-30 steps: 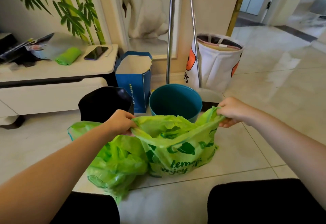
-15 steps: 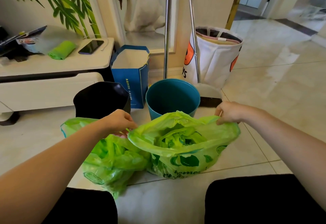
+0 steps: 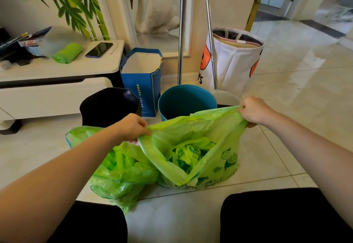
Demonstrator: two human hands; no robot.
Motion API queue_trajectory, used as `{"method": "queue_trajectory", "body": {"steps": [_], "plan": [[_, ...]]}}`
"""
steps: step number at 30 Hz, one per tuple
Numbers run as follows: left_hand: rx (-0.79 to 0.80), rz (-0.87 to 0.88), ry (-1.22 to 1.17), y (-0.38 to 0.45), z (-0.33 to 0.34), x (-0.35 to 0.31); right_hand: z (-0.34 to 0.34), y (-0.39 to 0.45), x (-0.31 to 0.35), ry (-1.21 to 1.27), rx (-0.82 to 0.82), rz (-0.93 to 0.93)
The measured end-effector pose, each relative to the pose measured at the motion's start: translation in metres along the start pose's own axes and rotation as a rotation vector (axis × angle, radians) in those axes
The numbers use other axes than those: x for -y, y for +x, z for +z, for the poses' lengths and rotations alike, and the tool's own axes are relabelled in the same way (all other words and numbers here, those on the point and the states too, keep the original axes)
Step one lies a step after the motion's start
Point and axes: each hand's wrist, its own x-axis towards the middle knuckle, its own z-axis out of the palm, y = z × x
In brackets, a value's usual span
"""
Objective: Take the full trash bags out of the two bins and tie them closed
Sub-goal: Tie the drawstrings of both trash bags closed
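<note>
Two green trash bags sit on the tiled floor in front of me. The right bag (image 3: 200, 158) is stretched wide open, with crumpled green plastic inside. My left hand (image 3: 131, 126) grips its left rim and my right hand (image 3: 254, 110) grips its right rim. The left bag (image 3: 122, 174) lies slumped beside it, touching it, partly under my left forearm. Behind the bags stand a black bin (image 3: 108, 105) and a teal bin (image 3: 187, 101), both without a liner.
A blue paper bag (image 3: 141, 82) stands between the bins. Two metal poles (image 3: 181, 32) and a white fabric basket (image 3: 233, 59) stand by the wall. A low white cabinet (image 3: 57, 89) at left carries a phone and a green roll. My knees are at the bottom.
My hands have moved further apart and lifted the right bag's rim, pulling its mouth wide open. The left bag has stayed put.
</note>
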Motion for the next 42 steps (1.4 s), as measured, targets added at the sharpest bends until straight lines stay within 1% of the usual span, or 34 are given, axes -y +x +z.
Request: {"method": "queue_trajectory", "body": {"steps": [2, 4, 6, 7, 9, 11, 12, 14, 16, 18, 20, 22, 23, 25, 28, 31, 33, 35, 37, 40, 42], "plan": [[-0.102, 0.004, -0.025, 0.002, -0.013, 0.001, -0.004, 0.0, -0.004, -0.03, -0.037, 0.085], [-0.161, -0.007, -0.009, 0.003, -0.025, 0.006, -0.008, 0.001, -0.008, -0.013, -0.038, 0.15], [-0.226, -0.014, 0.017, 0.003, -0.034, 0.01, -0.009, 0.001, -0.009, 0.027, 0.038, 0.217], [-0.275, -0.008, 0.053, 0.004, -0.036, 0.011, -0.007, 0.0, -0.008, 0.032, 0.11, 0.252], [-0.375, 0.023, 0.147, 0.004, -0.039, 0.013, -0.003, -0.003, -0.004, -0.022, 0.229, 0.286], [-0.423, 0.063, 0.178, 0.003, -0.038, 0.013, 0.001, -0.005, 0.0, -0.155, 0.243, 0.217], [-0.425, 0.079, 0.18, 0.003, -0.036, 0.014, 0.002, -0.005, 0.001, -0.236, 0.232, 0.141], [-0.41, 0.101, 0.188, 0.003, -0.034, 0.013, 0.005, -0.006, 0.006, -0.322, 0.268, -0.021], [-0.394, 0.122, 0.198, 0.002, -0.032, 0.011, 0.013, -0.006, 0.013, -0.297, 0.339, -0.163], [-0.385, 0.164, 0.247, 0.0, -0.029, 0.007, 0.02, -0.009, 0.025, -0.261, 0.357, -0.275], [-0.414, 0.283, 0.355, -0.005, -0.021, 0.001, 0.028, -0.011, 0.037, -0.235, 0.336, -0.354], [-0.443, 0.509, 0.432, -0.015, -0.008, -0.01, 0.034, -0.013, 0.049, -0.211, 0.352, -0.383], [-0.418, 0.634, 0.446, -0.021, 0.001, -0.015, 0.039, -0.014, 0.054, -0.234, 0.376, -0.394], [-0.276, 0.81, 0.464, -0.032, 0.019, -0.022, 0.05, -0.014, 0.061, -0.35, 0.436, -0.408], [-0.017, 0.91, 0.519, -0.041, 0.048, -0.022, 0.065, -0.012, 0.067, -0.463, 0.485, -0.406], [0.163, 0.917, 0.627, -0.045, 0.075, -0.02, 0.069, -0.006, 0.068, -0.443, 0.478, -0.375], [0.219, 0.936, 0.729, -0.046, 0.088, -0.018, 0.068, -0.003, 0.065, -0.443, 0.492, -0.342], [0.241, 0.972, 0.845, -0.047, 0.096, -0.015, 0.067, -0.001, 0.063, -0.443, 0.514, -0.336], [0.261, 0.97, 0.934, -0.044, 0.102, -0.011, 0.067, 0.0, 0.061, -0.409, 0.549, -0.35], [0.284, 0.911, 0.99, -0.04, 0.109, -0.006, 0.068, 0.001, 0.06, -0.32, 0.616, -0.333], [0.28, 0.902, 1.002, -0.04, 0.111, -0.006, 0.068, 0.003, 0.061, -0.263, 0.603, -0.335]]}}
